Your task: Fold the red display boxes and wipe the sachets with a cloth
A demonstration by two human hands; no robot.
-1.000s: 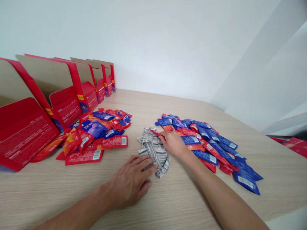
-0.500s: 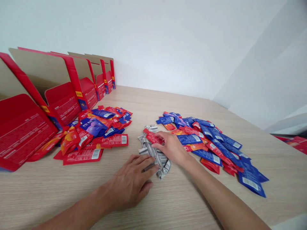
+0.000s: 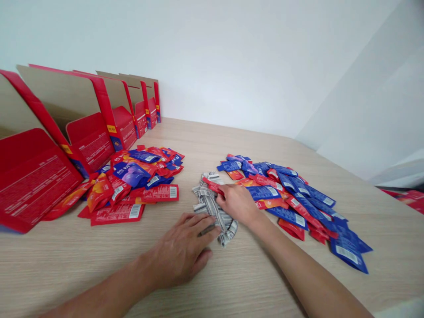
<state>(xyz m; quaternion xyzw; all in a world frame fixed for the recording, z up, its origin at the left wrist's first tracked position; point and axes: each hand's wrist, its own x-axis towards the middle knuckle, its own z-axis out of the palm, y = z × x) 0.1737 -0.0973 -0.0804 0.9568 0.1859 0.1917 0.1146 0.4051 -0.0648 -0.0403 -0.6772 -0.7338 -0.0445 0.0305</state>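
Observation:
A small red packet (image 3: 211,184) lies over the upper part of a crumpled grey-and-white striped cloth (image 3: 212,204). The thumb and fingers of my right hand (image 3: 240,204) are closed on the packet's right end and cover part of it. My left hand (image 3: 187,247) rests palm down on the table, fingers stretched out, with its fingertips on the lower left of the cloth. To the right of my right hand spreads a pile of red and blue pouches (image 3: 291,192), many with white barcode labels facing up.
A second pile of red and blue pouches (image 3: 134,174) lies at the left. Behind it, several open red cardboard boxes (image 3: 91,139) stand in a row with flaps up. The wooden table (image 3: 198,141) meets a white wall (image 3: 225,66) at the back.
My right hand has turned over slightly and the red packet under it looks narrower, tilted edge-on. My left hand stays in place. The whole view has shifted slightly.

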